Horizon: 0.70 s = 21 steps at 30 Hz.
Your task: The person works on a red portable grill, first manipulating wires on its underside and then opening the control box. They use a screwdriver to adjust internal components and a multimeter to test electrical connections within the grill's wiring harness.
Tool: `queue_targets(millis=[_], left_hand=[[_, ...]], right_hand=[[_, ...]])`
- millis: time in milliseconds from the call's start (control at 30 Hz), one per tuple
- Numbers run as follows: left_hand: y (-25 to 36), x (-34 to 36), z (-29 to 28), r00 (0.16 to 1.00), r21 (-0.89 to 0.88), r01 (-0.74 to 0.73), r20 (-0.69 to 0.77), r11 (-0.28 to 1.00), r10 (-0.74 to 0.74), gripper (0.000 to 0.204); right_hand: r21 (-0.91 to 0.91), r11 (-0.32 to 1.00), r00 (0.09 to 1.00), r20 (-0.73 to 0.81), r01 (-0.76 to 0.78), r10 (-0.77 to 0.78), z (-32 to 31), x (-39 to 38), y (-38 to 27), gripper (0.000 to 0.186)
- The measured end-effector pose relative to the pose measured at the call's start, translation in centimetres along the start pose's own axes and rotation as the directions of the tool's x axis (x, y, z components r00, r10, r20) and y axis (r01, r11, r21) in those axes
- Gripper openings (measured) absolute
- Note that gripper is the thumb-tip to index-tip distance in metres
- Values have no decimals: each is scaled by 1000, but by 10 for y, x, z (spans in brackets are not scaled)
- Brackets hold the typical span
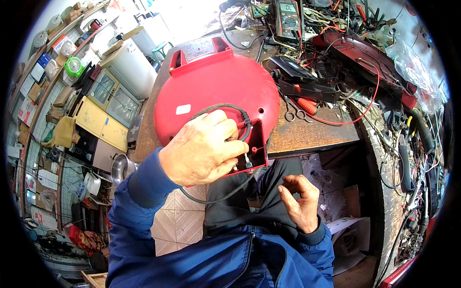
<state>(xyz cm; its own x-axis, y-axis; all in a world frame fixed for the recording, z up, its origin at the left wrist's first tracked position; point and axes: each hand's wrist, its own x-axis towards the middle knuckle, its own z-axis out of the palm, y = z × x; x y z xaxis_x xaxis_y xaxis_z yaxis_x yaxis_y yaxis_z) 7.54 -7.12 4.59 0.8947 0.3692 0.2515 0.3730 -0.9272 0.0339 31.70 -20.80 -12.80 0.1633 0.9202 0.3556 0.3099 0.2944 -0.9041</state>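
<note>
A round red plastic appliance housing (211,81) lies on the wooden bench in front of me, with a raised handle-like part at its far end. At its near edge is an open compartment (258,141) with metal-ended wires (248,161) showing. My left hand (206,146) reaches over this edge, fingers bent and closed around the black power cord (248,122); the fingertips are partly hidden. The cord loops over the housing, and another length hangs below the edge. My right hand (302,201) hovers over my lap, thumb apart from half-curled fingers, holding nothing visible.
On the wooden bench (307,132), scissors (295,113) lie right of the housing beside a red-handled tool (307,105). Behind them are a multimeter (289,21), tangled wires and a dark red casing (355,57). Cluttered shelves and a metal pot (122,168) stand left.
</note>
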Motion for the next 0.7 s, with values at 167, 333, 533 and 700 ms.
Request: queue_targets(millis=[167,333,533,700], left_hand=[[-2,2,2,999,37,-30,-15,999,30,18],[-6,3,10,993,47,-91,-67,995,95,22],[-17,-1,12,986,20,-137,-98,990,138,26],[-20,-11,15,969,-77,-132,-221,988,112,24]], right_hand=[[-10,1000,1000,30,-6,6,3,0,-2,20],[-34,999,998,56,-16,17,4,0,-4,19],[-49,999,998,64,-12,16,7,-1,-8,18],[-52,999,996,89,3,1,10,2,-16,18]])
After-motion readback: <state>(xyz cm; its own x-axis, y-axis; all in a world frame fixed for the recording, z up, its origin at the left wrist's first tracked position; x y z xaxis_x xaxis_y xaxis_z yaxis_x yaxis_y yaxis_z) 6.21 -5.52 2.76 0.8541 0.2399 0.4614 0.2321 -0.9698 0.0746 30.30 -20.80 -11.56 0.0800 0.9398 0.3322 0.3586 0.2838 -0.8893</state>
